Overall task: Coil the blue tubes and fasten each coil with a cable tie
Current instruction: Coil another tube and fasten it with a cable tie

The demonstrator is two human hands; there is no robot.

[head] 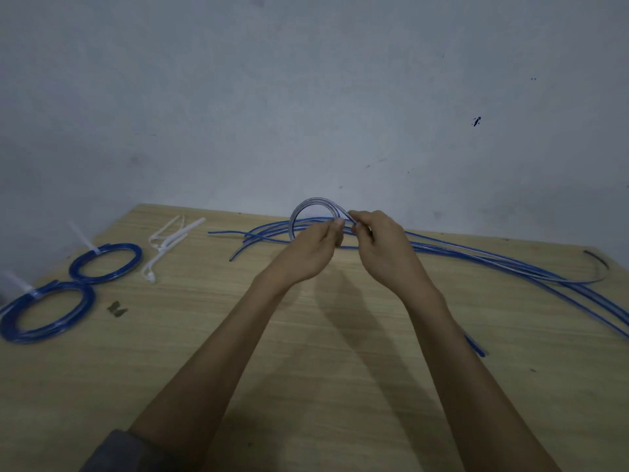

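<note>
Above the far middle of the table, my left hand [311,250] and my right hand [381,243] both grip a blue tube bent into a small upright loop [311,204]. The loop rises between my fingertips. The tube's tail trails off to the right among several loose blue tubes [493,264] that lie across the table. Two finished blue coils, one nearer [44,313] and one farther [105,262], each tied with a white cable tie, rest at the left. A few loose white cable ties [166,243] lie beyond them.
The wooden table [306,352] stands against a grey wall [306,97]. A small dark scrap [116,309] lies near the coils. Tube ends [476,349] reach toward the right front, and a dark curved strip [597,260] sits at the far right.
</note>
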